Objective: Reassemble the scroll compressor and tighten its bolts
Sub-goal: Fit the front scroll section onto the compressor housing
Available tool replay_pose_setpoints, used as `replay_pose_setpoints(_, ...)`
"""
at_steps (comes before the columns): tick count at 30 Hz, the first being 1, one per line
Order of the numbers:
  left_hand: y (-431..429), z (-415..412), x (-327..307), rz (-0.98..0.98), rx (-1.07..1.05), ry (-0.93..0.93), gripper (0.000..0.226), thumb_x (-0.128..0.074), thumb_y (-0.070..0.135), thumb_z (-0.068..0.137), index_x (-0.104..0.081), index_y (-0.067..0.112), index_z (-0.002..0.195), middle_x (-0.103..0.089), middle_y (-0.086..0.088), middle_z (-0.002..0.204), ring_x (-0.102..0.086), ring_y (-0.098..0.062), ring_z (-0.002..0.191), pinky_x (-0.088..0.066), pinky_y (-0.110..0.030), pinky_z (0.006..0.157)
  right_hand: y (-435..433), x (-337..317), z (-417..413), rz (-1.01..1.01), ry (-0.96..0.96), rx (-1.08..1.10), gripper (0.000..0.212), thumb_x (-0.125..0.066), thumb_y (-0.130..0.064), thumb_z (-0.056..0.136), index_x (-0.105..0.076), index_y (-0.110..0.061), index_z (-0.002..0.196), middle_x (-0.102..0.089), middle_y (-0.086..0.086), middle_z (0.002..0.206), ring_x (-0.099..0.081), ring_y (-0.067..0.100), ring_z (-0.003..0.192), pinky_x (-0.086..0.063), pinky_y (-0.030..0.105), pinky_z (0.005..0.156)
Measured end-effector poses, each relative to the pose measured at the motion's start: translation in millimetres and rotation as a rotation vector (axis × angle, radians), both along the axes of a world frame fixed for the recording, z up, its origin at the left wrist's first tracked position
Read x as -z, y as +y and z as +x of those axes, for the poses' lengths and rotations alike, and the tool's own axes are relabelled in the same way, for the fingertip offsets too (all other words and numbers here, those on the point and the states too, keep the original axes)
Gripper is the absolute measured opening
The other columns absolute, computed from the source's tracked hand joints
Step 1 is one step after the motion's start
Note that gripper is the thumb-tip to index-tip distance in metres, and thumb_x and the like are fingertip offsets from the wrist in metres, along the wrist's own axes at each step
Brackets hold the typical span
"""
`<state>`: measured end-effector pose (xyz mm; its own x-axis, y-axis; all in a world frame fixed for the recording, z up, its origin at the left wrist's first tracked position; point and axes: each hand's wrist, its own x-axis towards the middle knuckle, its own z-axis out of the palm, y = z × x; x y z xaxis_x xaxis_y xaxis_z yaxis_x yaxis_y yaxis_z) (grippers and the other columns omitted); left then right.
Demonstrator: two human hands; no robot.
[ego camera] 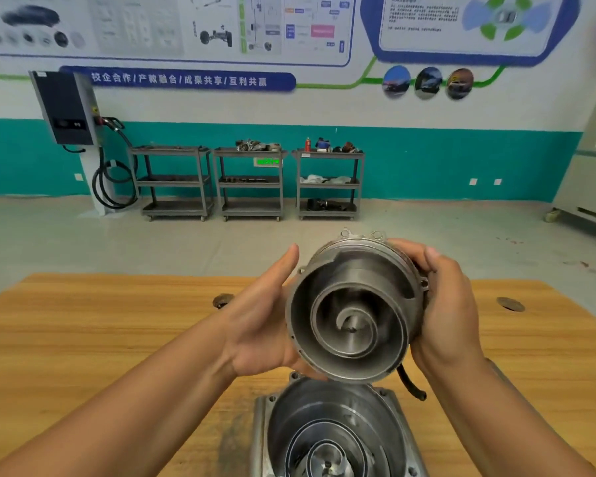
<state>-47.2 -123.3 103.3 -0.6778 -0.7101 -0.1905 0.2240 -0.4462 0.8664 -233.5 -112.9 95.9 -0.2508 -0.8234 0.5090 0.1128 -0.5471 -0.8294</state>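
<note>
- The left hand [258, 325] and right hand [451, 315] hold a metal scroll [351, 318] in the air above the table [100, 339], well clear of its surface.
- The scroll is tilted so its open face points at the camera, with the spiral wall inside plainly in view.
- Left hand: the palm cups the scroll's left side, the thumb lies straight up along the rim, and the fingers [310, 370] curl under the lower edge.
- Right hand: the fingers wrap round the right rim from behind and the thumb presses on the upper right edge.
- The housing [324, 428] sits on the table directly below the scroll at the near edge, open end up, with a second spiral inside it.
- A black hose [410, 383] pokes out beside the housing, below the right wrist.
- Three grey carts [252, 182] stand along the far wall, two of them with parts on top.
- A charger [66, 108] with a coiled cable stands to their left.
</note>
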Motion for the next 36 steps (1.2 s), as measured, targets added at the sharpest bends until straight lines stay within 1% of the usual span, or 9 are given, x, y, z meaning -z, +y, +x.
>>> replay_pose_setpoints(4, -2.5, 0.4, 16.7, -0.024, -0.090, 0.217, 0.050, -0.048, 0.050, 0.083, -0.077, 0.011, 0.096, -0.072, -0.014, 0.093, -0.070, -0.024, 0.081, -0.057, -0.032, 0.069, 1.9, -5.4, 2.8, -0.147, 0.134, -0.018, 0.033, -0.040, -0.025, 0.088, -0.073, -0.023, 0.092, -0.070, -0.001, 0.104, -0.062, 0.014, 0.105, -0.048, 0.022, 0.088)
replay_pose_setpoints(8, -2.9, 3.0, 18.3, -0.137, -0.132, 0.198, 0.047, -0.043, 0.046, 0.088, -0.078, 0.016, 0.097, -0.073, -0.008, 0.099, -0.070, -0.017, 0.089, -0.055, -0.026, 0.072, 4.1, -8.6, 7.9, -0.217, 0.225, 0.055, 0.029, -0.042, -0.015, 0.092, -0.069, -0.026, 0.096, -0.068, -0.010, 0.104, -0.060, 0.010, 0.108, -0.045, 0.021, 0.093)
replay_pose_setpoints(12, 1.9, 3.6, 17.6, -0.213, -0.184, 0.163, 0.044, -0.044, 0.047, 0.091, -0.074, 0.021, 0.110, -0.072, -0.005, 0.107, -0.069, -0.016, 0.097, -0.055, -0.026, 0.074, 8.3, -6.2, 6.0, -0.305, 0.258, 0.104, 0.032, -0.042, -0.009, 0.093, -0.067, -0.028, 0.096, -0.068, -0.014, 0.105, -0.059, 0.008, 0.111, -0.043, 0.018, 0.094)
replay_pose_setpoints(15, 2.3, -1.0, 21.9, -0.267, -0.238, 0.118, 0.063, -0.038, 0.051, 0.088, -0.048, 0.018, 0.141, -0.070, -0.002, 0.114, -0.068, -0.016, 0.103, -0.055, -0.025, 0.076, 11.8, -0.1, 2.0, -0.385, 0.313, 0.136, 0.031, -0.041, -0.006, 0.094, -0.066, -0.024, 0.098, -0.067, -0.016, 0.105, -0.059, 0.011, 0.111, -0.042, 0.022, 0.097)
replay_pose_setpoints(20, -1.3, -9.2, 32.4, -0.371, -0.246, -0.041, 0.070, -0.031, 0.056, 0.087, -0.036, 0.023, 0.148, -0.055, -0.003, 0.139, -0.057, -0.018, 0.122, -0.053, -0.025, 0.087, 19.8, 15.5, -5.1, -0.524, 0.485, 0.252, 0.025, -0.040, -0.011, 0.094, -0.062, -0.019, 0.102, -0.065, -0.005, 0.106, -0.057, 0.016, 0.115, -0.039, 0.047, 0.105)
replay_pose_setpoints(25, -2.6, -13.6, 30.9, -0.533, -0.330, -0.112, 0.033, -0.029, 0.049, 0.087, -0.052, 0.044, 0.111, -0.065, 0.040, 0.086, -0.058, 0.023, 0.081, -0.044, 0.000, 0.063, 23.6, 28.6, -8.1, -0.684, 0.628, 0.317, 0.025, -0.037, -0.022, 0.102, -0.062, -0.017, 0.104, -0.059, -0.008, 0.111, -0.053, 0.017, 0.120, -0.033, 0.046, 0.109)
replay_pose_setpoints(30, 0.1, -17.7, 31.4, -0.641, -0.359, -0.105, 0.026, -0.032, 0.044, 0.083, -0.050, 0.038, 0.101, -0.062, 0.040, 0.070, -0.056, 0.025, 0.068, -0.041, 0.002, 0.055, 18.2, 24.5, -18.0, -0.726, 0.651, 0.301, 0.025, -0.036, -0.022, 0.102, -0.058, -0.013, 0.111, -0.058, -0.007, 0.110, -0.054, 0.018, 0.120, -0.033, 0.046, 0.108)
replay_pose_setpoints(33, -2.4, -21.2, 30.0, -0.671, -0.299, -0.109, 0.051, -0.034, 0.061, 0.081, -0.050, 0.033, 0.121, -0.069, 0.029, 0.096, -0.062, 0.015, 0.091, -0.048, -0.004, 0.074, 14.4, 16.5, -27.5, -0.758, 0.644, 0.298, 0.023, -0.037, -0.020, 0.102, -0.058, -0.015, 0.106, -0.059, -0.005, 0.105, -0.055, 0.022, 0.117, -0.037, 0.047, 0.104)
replay_pose_setpoints(36, -7.5, -28.2, 27.1, -0.777, -0.273, -0.157, 0.051, -0.027, 0.065, 0.086, -0.031, 0.060, 0.137, -0.043, 0.028, 0.143, -0.039, 0.006, 0.132, -0.034, -0.022, 0.110, 12.2, 10.8, -31.8, -0.796, 0.637, 0.328, 0.022, -0.037, -0.019, 0.101, -0.059, -0.018, 0.098, -0.059, -0.004, 0.098, -0.056, 0.025, 0.113, -0.039, 0.047, 0.100)
